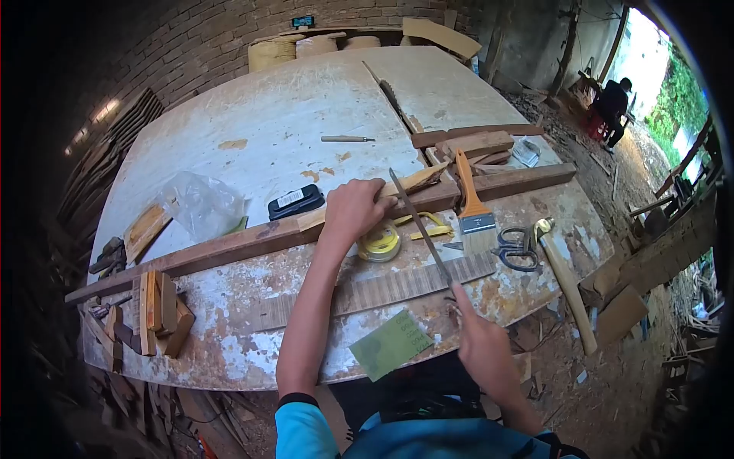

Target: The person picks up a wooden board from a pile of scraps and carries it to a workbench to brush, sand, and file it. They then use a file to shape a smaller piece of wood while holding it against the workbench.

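My left hand point(353, 208) is closed over a pale, narrow strip of wood point(419, 180), pinning it on top of a long brown wooden bar point(252, 243). In my right hand point(485, 348) is the handle of a long, thin, dark file point(422, 228). The file slants away from me, its far end crossing the pale strip just right of my left fingers. A yellow tape measure point(380, 243) lies below my left hand. Under the file stretches a flat striped wooden slat point(382, 289), with a green sheet of sandpaper point(391, 344) nearer to me.
Right of the file lie an orange-handled brush point(471, 195), scissors point(519, 249) and a hammer point(567, 287). A black case point(296, 202), plastic bag point(202, 205) and wooden plane point(159, 312) are on the left. A saw blade point(391, 98) juts from the table. Someone sits far right point(612, 107).
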